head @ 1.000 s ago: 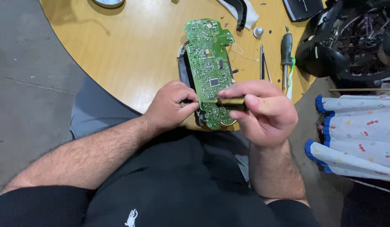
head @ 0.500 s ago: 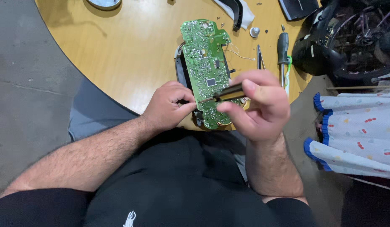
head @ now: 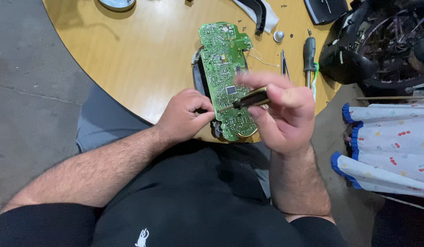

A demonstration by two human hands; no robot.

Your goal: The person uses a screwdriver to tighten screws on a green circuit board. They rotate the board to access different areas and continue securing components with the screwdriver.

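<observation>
Head view: green circuit board (head: 225,77) lies on the round wooden counter (head: 148,59), near edge. Left hand (head: 184,115), at 9 o'clock of it, pinches the board's lower edge, steadying it. Right hand (head: 280,114) is closed around a small screwdriver (head: 248,98), tip aimed at the board. Spare screwdriver (head: 309,55) lies at 3 o'clock.

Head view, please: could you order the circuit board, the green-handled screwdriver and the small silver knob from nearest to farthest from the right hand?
1. Circuit board: just left of the right hand, partly under its fingers.
2. Green-handled screwdriver: on the table just beyond the hand, slightly to the right.
3. Silver knob: farther up the table, past the screwdriver's handle.
</observation>
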